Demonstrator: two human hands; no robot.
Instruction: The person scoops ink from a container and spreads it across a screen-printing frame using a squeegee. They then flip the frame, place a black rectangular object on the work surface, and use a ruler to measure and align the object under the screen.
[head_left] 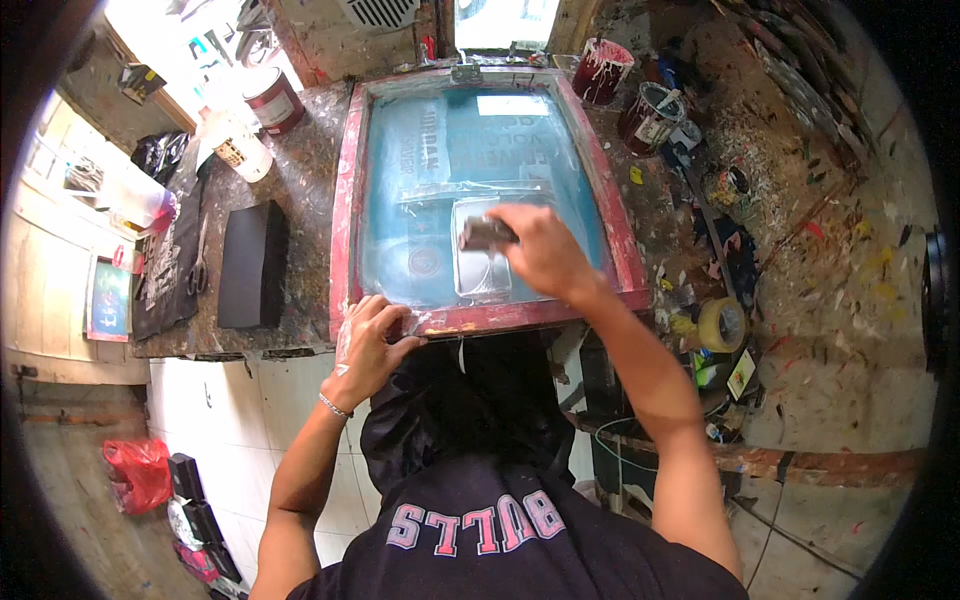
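Observation:
A screen-printing frame (343, 220) with painted red wooden edges and blue-green mesh lies on the worktable. My left hand (372, 338) grips its near left corner, fingers on top and thumb at the front edge. Over the mesh, my right hand (545, 250) is closed around a small dark squeegee (486, 235). The squeegee is above a whitish rectangular area (483, 278) bordered by tape; whether its blade touches the mesh is hidden. Faint lettering and a round mark show on other parts of the mesh.
Left of the frame sit a black block-like stack (252, 265), a white paint tub (238, 148) and a dark red can (272, 100). Paint-smeared cans (602, 72) stand at the far right corner. A tape roll (721, 325) lies right of the frame among scraps.

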